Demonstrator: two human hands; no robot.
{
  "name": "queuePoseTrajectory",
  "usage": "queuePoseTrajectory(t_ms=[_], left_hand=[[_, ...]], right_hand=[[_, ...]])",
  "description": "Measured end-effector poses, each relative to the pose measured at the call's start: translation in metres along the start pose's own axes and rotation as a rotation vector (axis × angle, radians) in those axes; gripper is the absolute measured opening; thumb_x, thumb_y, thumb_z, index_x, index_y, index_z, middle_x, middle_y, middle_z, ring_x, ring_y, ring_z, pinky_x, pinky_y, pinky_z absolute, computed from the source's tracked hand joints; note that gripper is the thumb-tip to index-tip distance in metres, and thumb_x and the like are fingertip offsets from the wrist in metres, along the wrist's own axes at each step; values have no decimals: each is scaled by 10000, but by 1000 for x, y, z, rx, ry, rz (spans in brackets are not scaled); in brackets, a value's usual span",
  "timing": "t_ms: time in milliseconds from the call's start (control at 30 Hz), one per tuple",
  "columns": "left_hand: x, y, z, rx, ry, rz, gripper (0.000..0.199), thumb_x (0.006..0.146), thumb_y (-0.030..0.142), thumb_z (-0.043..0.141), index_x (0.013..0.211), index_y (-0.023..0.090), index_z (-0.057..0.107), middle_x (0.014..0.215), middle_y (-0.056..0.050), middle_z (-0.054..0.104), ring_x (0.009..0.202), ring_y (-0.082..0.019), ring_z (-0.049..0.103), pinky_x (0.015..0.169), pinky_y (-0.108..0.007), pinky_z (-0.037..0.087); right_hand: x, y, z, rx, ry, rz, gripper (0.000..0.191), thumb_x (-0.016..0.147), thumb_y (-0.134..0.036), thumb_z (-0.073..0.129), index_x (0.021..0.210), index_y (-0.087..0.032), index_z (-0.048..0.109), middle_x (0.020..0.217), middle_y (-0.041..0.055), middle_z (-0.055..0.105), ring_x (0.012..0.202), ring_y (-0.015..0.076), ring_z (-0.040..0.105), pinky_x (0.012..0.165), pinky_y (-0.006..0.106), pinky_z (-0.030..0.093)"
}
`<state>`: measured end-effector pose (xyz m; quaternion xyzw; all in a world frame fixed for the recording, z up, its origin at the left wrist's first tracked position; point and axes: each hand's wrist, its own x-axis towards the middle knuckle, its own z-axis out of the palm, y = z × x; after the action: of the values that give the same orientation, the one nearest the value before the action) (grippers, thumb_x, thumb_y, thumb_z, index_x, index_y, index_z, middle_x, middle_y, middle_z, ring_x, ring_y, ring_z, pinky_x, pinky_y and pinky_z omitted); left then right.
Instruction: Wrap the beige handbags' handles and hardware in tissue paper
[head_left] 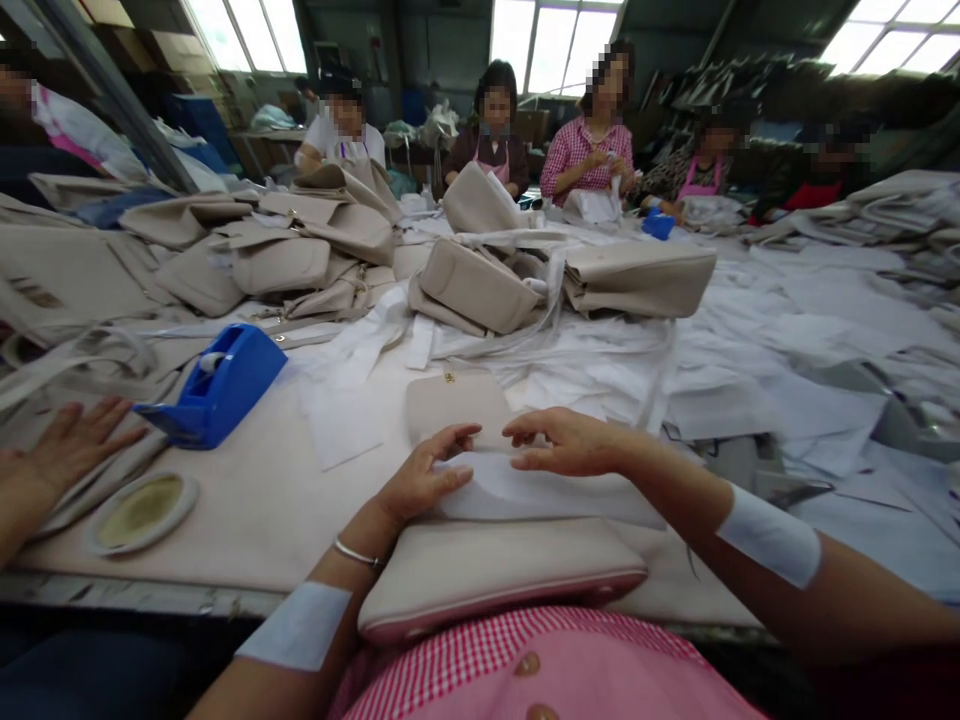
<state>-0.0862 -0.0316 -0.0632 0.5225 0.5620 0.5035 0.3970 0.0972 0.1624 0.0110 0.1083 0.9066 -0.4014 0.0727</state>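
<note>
My left hand (431, 475) is over the left part of a white paper sheet (555, 490), its fingers apart and curved inward. Facing it from the right, my right hand (562, 441) hovers by the sheet's upper edge with thumb and fingers spread. A gap separates the two sets of fingertips, and neither hand holds anything. Between the sheet and my apron lies a cream bag (495, 570) with a pinkish edge. Just beyond my hands rests a beige flap (454, 400) with a small gold fitting. White patches are on both forearms.
A blue tape dispenser (229, 385) and a round dish (142, 512) are at the left, beside another person's hand (75, 445). Beige bags (480, 285) are piled across the table. White papers (787, 400) cover the right side. Several people work at the far side.
</note>
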Motion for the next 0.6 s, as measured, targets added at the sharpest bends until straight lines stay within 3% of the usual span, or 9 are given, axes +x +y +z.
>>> queuePoseTrajectory(t_ms=[133,200,300,400,500,600], left_hand=[[-2,-1,5,52,28,35,720,795,383,707,1424,171,429,1117,-110,620,1165,-300,539,1029,-449,392],[-2,-4,8,-57,45,8,784,787,338,725,1466,192,360,1235,-144,598,1182,-293,535,1004,-433,416],[-1,-8,10,-273,67,-42,844,795,299,723,1502,223,270,1341,-162,550,1058,-232,593,889,-356,477],[-1,-10,10,-406,80,-33,893,779,256,740,1514,231,234,1250,-119,613,1030,-210,599,881,-334,469],[-3,-10,9,-461,111,-28,901,760,212,754,1511,236,257,1161,-91,647,1024,-209,598,907,-351,452],[-4,-13,8,-473,121,-33,884,755,196,756,1502,246,287,1098,-68,652,955,-186,604,874,-344,454]], right_hand=[[11,1,7,-11,-13,-41,557,813,-518,654,1263,-190,637,1102,122,706,948,255,658,832,368,500],[15,-1,9,5,-29,-82,563,811,-514,662,1290,-221,619,1101,100,707,956,248,655,844,365,492],[19,-9,13,2,-69,-167,624,797,-489,687,1367,-276,546,1136,69,693,1011,241,639,884,361,468],[25,-16,15,3,-87,-168,700,750,-470,737,1382,-262,522,1123,59,695,1005,234,633,886,349,458],[32,-17,14,26,-153,-79,745,725,-481,750,1375,-200,521,1002,59,715,888,214,648,826,338,473],[41,-15,12,6,-94,-51,803,697,-501,761,1386,-177,509,1121,107,677,975,241,617,841,362,467]])
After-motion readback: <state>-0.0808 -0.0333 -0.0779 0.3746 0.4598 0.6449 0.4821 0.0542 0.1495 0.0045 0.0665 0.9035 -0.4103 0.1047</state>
